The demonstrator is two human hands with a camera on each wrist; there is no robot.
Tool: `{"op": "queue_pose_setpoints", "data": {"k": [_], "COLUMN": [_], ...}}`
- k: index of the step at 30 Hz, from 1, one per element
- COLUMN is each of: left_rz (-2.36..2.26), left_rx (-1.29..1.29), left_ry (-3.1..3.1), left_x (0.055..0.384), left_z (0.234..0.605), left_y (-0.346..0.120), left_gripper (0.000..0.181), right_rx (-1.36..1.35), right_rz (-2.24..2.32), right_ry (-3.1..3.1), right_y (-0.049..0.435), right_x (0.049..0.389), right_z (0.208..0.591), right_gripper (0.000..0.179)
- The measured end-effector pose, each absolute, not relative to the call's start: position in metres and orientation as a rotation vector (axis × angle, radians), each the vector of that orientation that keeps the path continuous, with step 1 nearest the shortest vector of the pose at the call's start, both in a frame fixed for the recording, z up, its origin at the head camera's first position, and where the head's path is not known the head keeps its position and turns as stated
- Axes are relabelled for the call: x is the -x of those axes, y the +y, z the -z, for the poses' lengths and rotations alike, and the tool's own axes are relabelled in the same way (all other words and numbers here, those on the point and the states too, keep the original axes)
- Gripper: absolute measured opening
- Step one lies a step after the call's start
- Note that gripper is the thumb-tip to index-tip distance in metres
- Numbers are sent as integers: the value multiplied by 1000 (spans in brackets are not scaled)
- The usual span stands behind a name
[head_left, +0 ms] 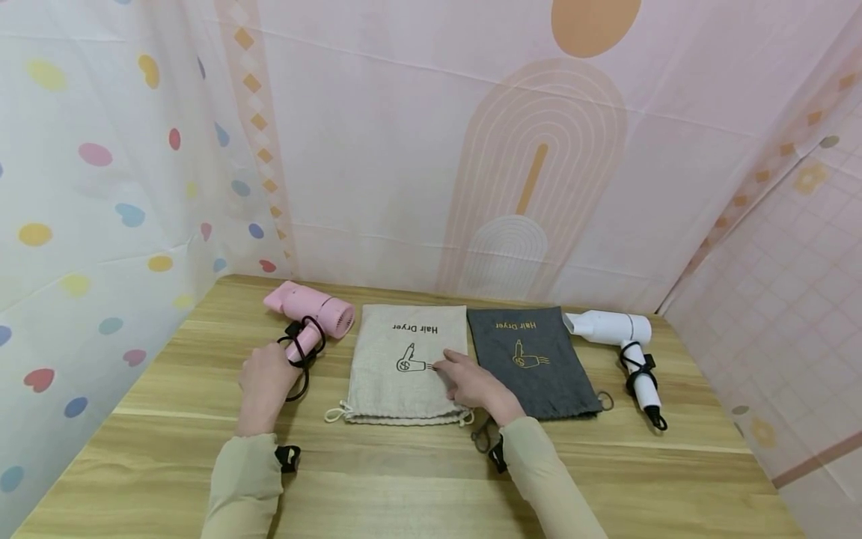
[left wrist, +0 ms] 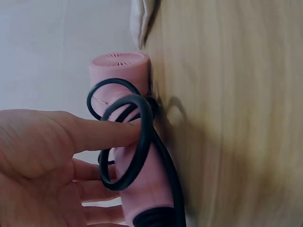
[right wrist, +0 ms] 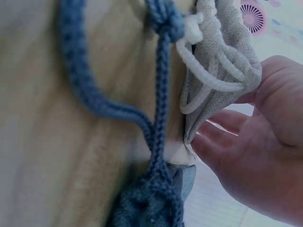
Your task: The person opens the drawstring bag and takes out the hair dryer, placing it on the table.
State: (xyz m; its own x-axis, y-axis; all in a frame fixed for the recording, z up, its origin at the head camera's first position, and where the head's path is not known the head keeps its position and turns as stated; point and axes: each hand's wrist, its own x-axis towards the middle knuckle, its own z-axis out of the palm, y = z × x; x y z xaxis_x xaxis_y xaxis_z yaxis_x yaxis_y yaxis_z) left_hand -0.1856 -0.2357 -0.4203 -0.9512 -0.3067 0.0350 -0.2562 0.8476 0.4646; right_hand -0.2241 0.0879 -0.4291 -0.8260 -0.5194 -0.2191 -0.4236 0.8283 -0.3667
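Observation:
On the left of the table lies a pink hair dryer [head_left: 316, 308] with a black cord [left wrist: 142, 142] looped around its handle. My left hand [head_left: 263, 380] grips that handle, thumb [left wrist: 113, 135] across it and the other fingers on its far side. In the middle a beige drawstring bag [head_left: 380, 344] lies flat, printed "Hair Dryer" with a dryer outline. My right hand [head_left: 474, 382] is over the bag's right side, fingers extended and close on the cloth. The right wrist view has the bag's white drawstring [right wrist: 213, 85] beside this hand.
A dark grey drawstring bag [head_left: 542, 389] with gold print lies right of the beige one, its grey cord [right wrist: 162, 94] near my right wrist. Farther right is a white hair dryer [head_left: 606, 327], its black cord wound on the handle. Patterned curtains [head_left: 377, 150] hang behind the table.

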Motion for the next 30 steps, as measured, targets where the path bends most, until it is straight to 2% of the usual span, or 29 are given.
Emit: {"op": "queue_pose_setpoints", "data": {"k": [2,9,13,18,25,30], "left_rz": [695,584,497,422,592,564], "left_rx": [-465,-546,-496,-157,303,411], "left_ry": [-2934,-2964,-2841,-2675,-2660,-2839], "left_x": [186,186,185,193,217,226], "left_z": [417,399,385,383,399,411], "left_y": [-233,-211,-189,-154,-108,-83], "left_gripper": [52,38,36,33,47,61], "right_rx": [716,792,801,720,609,549], "right_rz": [442,557,723,911,1116,1087], "right_ry": [2711,2811,2915,3053,3278,3378], "right_y": [89,95,101,108,119,124], "right_x": [223,222,223,226,231,233], "right_z": [429,430,432,431,427,429], "right_gripper": [51,34,25,21,25,39]}}
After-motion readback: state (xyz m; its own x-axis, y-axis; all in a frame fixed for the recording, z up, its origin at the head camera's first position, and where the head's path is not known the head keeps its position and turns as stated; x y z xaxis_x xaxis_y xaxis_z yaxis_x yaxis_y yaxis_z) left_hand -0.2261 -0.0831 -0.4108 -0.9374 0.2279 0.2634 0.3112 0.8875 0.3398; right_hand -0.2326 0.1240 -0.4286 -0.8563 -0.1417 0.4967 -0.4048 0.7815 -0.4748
